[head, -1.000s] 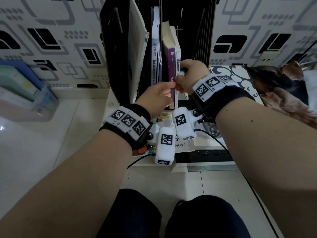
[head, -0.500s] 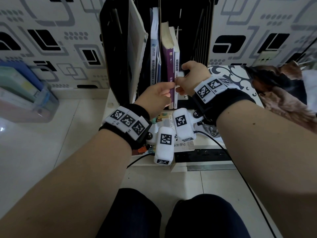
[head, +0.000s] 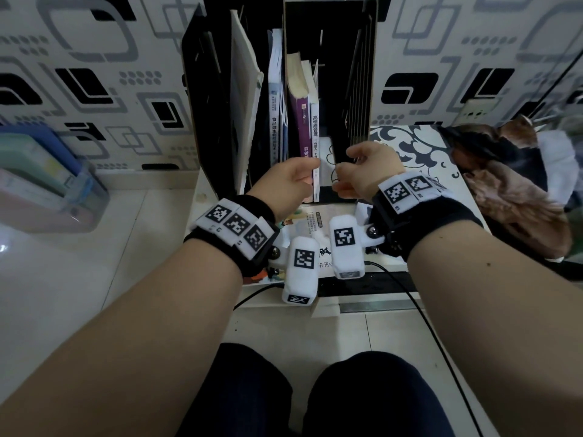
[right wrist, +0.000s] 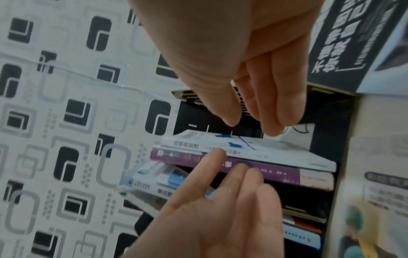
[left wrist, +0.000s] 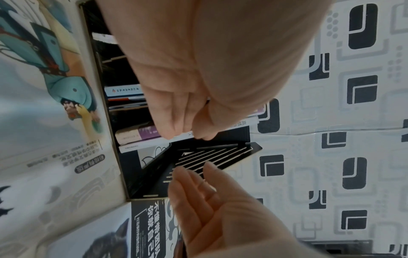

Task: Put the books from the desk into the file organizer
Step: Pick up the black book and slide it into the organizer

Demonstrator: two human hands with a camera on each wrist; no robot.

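Observation:
The black file organizer [head: 205, 99] stands against the wall with several books upright in it. The rightmost is a white-spined book [head: 315, 143], next to a purple book [head: 299, 121]. My left hand [head: 307, 173] rests its straight fingertips [right wrist: 220, 155] on those two spines. Just right of the white book hovers my right hand [head: 344, 171], its fingers [right wrist: 271, 111] relaxed and holding nothing. An illustrated book [head: 304, 222] lies flat on the desk before the organizer, partly under my wrists. A black-and-white patterned book [left wrist: 148, 227] lies to the organizer's right.
A clear plastic bin [head: 85, 197] of folders sits on the floor at left. Brown furry cloth [head: 517, 203] lies at the desk's right end. A black cable [head: 426, 313] runs off the desk's front edge. The patterned wall [head: 473, 58] backs the organizer.
My right hand has let go of the white book's spine and drawn back to the right. My left hand stays on the spines.

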